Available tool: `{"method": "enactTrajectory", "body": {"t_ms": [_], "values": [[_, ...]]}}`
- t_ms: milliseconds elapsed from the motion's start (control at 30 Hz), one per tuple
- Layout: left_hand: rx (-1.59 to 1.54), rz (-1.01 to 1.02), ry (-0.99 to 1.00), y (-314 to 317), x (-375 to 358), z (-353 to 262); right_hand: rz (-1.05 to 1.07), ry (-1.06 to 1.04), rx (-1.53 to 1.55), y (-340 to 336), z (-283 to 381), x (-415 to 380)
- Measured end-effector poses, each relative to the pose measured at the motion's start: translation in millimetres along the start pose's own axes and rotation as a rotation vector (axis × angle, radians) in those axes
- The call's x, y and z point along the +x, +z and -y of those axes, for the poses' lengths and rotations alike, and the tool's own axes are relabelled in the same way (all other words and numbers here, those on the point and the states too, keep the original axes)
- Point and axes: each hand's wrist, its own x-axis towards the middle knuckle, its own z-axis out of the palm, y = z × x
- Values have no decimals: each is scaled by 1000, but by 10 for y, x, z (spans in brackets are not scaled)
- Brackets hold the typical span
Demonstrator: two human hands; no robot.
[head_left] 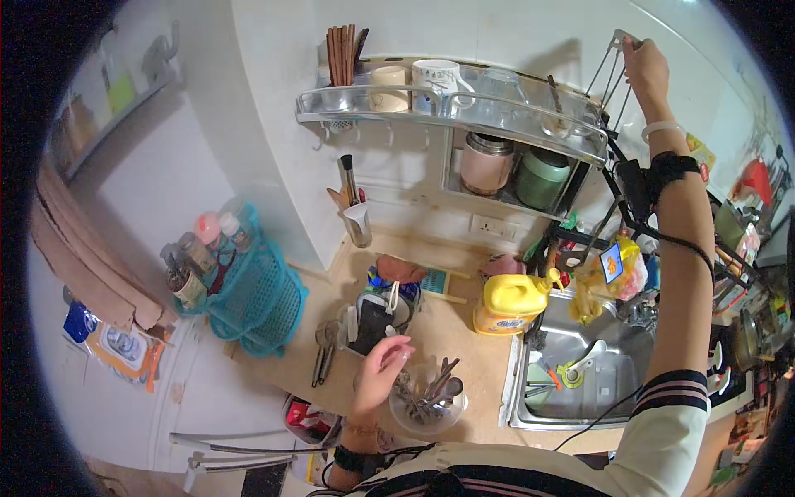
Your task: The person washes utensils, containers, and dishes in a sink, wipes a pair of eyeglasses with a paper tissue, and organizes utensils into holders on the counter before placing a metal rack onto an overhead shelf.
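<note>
My right hand point(646, 70) is raised at the upper right, its fingers closed round the top of a silver wire rack point(613, 73) beside the end of the wall shelf. Lower down, my left hand point(383, 369) hovers over the counter with loosely curved fingers, and nothing shows in it. Just right of it stands a clear bowl point(426, 418) full of metal spoons and other cutlery. Behind the left fingertips is a container holding a black item point(373, 321) and a pale-handled utensil.
A yellow jug point(509, 305) stands by the steel sink point(530, 410), which holds a few utensils. Blue baskets point(257, 306) hang at the left. Mugs and chopsticks point(340, 56) line the metal shelf point(373, 101); a black cable crosses the sink's front edge.
</note>
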Motion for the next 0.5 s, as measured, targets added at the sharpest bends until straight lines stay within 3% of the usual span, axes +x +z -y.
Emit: {"method": "enactTrajectory", "body": {"t_ms": [300,400,500], "values": [[-37,-13,-16,-67,-9,81,-27,-83,-32,77,123,-52],[-33,-13,-31,-104,-18,137,47,127,135,46,132,-47],[-23,-6,-14,-120,-2,179,55,180,210,67,150,-70]]}}
